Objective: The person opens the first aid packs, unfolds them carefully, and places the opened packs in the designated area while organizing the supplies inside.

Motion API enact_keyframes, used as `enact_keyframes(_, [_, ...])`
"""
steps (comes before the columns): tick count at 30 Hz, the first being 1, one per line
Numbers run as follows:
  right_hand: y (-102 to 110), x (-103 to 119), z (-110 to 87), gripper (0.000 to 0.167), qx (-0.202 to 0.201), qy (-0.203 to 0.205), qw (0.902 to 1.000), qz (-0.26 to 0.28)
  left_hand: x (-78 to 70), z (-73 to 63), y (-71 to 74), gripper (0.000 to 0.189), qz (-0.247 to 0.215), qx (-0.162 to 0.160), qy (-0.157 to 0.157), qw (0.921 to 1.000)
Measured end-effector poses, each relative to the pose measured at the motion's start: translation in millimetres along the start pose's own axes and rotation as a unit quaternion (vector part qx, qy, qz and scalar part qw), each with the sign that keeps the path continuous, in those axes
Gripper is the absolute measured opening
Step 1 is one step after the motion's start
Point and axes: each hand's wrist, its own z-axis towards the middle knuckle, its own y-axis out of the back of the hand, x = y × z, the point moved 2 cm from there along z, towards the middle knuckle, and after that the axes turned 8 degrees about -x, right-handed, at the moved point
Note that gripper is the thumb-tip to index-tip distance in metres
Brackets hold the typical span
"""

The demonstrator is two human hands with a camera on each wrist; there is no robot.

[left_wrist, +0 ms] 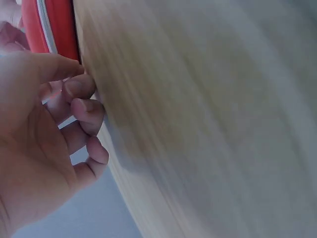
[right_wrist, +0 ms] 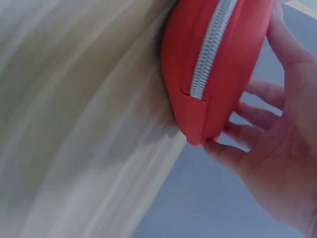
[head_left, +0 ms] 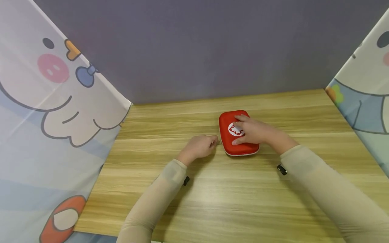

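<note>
A red zippered first-aid case (head_left: 226,131) with a white round emblem (head_left: 234,129) lies flat on the wooden table. My left hand (head_left: 199,147) is at its left side, fingers curled, thumb and forefinger pinching a small zipper pull (head_left: 219,142). In the left wrist view the thumb and finger meet beside the case's pale zipper (left_wrist: 46,25), and the pull is hidden by them. My right hand (head_left: 254,131) rests on top of the case with its fingers spread over the emblem. A closed silver zipper (right_wrist: 210,54) runs along the side seen in the right wrist view.
The wood-grain table (head_left: 212,199) reaches back to a grey wall (head_left: 197,50). Cartoon-printed cloths hang at the left (head_left: 27,141) and right (head_left: 364,101). Small black wrist devices show beneath both sleeves.
</note>
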Motion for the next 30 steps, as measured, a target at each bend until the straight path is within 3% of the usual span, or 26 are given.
enact_keyframes(7, [-6, 1, 10.6, 0.091, -0.006, -0.033, 0.9994, -0.008, 3.8, 2.6, 1.8, 0.013, -0.006, -0.001, 0.014, 0.9999])
enact_keyframes(13, [-10, -1, 14.5, 0.092, 0.003, -0.055, 0.9984, -0.01, 5.6, 5.9, 0.1, 0.014, 0.007, 0.004, 0.007, 0.9999])
enact_keyframes(22, [-5, 0, 13.8, 0.094, 0.021, -0.08, 0.9966, -0.009, 0.8, 4.6, -1.4, 0.011, -0.022, 0.015, 0.006, 0.9996])
enact_keyframes(30, [-7, -4, 13.1, 0.094, 0.01, -0.084, 0.9964, -0.01, -4.2, 0.7, -2.5, 0.015, -0.033, 0.013, -0.007, 0.9993])
